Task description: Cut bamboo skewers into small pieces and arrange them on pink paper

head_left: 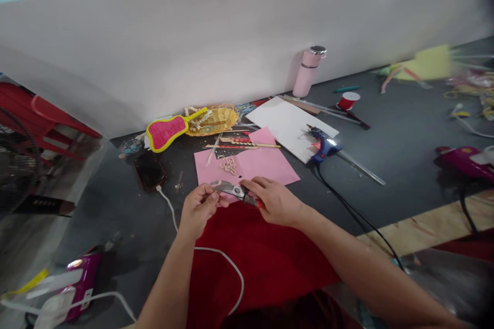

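Note:
My right hand (270, 198) is wrapped round the red handles of metal cutters (236, 192), whose jaws point left. At the jaws, my left hand (203, 204) pinches a small pale piece (218, 183). Both hands are over the near edge of a pink sheet (254, 164). A little heap of short beige pieces (228, 166) lies on that sheet, just beyond the cutters. Several thin sticks (247, 144) with red markings rest across its far edge.
A blue glue gun (324, 145) with a cable lies on white board (287, 128) at the right. Behind are a yellow basket (222, 118), a pink-and-yellow paddle shape (166, 133) and a pink bottle (306, 73). A phone (150, 170) with a white cable is at left.

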Available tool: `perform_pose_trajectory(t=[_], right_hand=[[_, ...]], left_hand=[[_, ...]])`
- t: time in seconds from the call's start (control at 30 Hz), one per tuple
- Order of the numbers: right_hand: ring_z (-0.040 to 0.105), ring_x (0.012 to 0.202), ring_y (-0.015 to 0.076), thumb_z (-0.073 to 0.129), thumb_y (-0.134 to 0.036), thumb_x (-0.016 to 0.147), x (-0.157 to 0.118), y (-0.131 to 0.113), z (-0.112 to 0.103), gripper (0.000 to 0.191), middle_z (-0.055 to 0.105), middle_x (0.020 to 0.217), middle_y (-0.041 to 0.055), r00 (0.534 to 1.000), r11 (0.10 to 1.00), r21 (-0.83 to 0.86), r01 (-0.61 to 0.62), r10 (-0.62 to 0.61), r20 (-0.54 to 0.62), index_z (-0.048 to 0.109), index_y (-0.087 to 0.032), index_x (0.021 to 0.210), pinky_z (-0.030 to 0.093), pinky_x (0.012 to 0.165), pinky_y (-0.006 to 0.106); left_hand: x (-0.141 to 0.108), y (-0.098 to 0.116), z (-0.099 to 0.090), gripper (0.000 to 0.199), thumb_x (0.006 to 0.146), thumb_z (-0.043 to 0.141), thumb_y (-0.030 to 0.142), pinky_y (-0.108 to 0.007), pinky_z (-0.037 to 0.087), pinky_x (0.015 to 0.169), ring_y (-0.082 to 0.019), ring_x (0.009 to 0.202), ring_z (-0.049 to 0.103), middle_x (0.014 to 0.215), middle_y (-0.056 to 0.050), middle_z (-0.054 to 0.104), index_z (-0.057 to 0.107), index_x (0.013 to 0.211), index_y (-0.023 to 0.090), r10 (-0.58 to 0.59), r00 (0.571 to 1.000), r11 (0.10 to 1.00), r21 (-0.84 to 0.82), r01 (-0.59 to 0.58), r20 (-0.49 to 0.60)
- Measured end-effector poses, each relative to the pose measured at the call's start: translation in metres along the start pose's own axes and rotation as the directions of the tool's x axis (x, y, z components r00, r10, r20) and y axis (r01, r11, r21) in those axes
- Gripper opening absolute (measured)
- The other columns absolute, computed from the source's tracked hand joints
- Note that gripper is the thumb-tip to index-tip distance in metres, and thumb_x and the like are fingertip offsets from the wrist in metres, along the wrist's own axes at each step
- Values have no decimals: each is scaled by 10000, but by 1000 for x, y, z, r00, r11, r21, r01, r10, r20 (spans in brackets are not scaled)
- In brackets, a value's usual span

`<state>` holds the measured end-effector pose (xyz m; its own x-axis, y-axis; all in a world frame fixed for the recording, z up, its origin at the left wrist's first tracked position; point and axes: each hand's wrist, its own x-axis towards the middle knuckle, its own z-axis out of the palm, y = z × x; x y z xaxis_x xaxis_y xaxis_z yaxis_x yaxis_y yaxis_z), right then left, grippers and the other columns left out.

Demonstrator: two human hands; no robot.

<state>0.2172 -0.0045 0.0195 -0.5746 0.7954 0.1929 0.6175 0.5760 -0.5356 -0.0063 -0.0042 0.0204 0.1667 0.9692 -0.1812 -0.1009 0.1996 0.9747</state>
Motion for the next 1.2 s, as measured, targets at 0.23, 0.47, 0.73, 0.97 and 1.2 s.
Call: perform_pose_trajectory(t=[0.23,0.47,0.73,0.97,1.2], right_hand=[[568,874,193,453,-77,744,-2,-9,5,543,586,993,75,991,989,-69,-131,133,25,392,-201,1269,444,753,306],[529,1006,223,454,-47,724,1,0,3,609,554,1134,115,999,998,-59,-37,37,13,361,-169,1313,440,852,366],[490,1098,224,455,-37,706,0,8,-2,633,523,1202,136,994,993,52,108,-109,10,371,-155,1323,410,941,406],[552,948,210,456,-60,733,-2,-5,1,578,568,1070,99,998,999,27,-26,24,60,376,-180,1293,458,814,339],[561,895,202,453,-91,763,-2,-12,7,529,568,1013,83,989,989,-60,-136,139,57,374,-196,1275,442,783,316]], left_hand=[[2,-1,4,268,759,641,387,-166,196,372,-12,351,303,647,-28,679,519,763,148,23,998,999,42,-20,-61],[0,1,1,239,772,635,354,-163,197,382,-10,359,297,647,-31,678,511,767,150,18,1000,1000,12,-18,-18],[-4,11,-4,271,727,685,347,-155,88,342,15,302,201,549,-42,649,505,716,144,-141,966,970,-164,179,218],[-1,11,-5,269,713,698,346,-149,82,335,18,294,211,544,-31,639,527,714,138,-145,973,966,-189,179,180],[4,1,0,276,750,664,374,-145,230,374,2,355,319,621,-25,650,520,738,139,-58,998,996,-65,59,25]])
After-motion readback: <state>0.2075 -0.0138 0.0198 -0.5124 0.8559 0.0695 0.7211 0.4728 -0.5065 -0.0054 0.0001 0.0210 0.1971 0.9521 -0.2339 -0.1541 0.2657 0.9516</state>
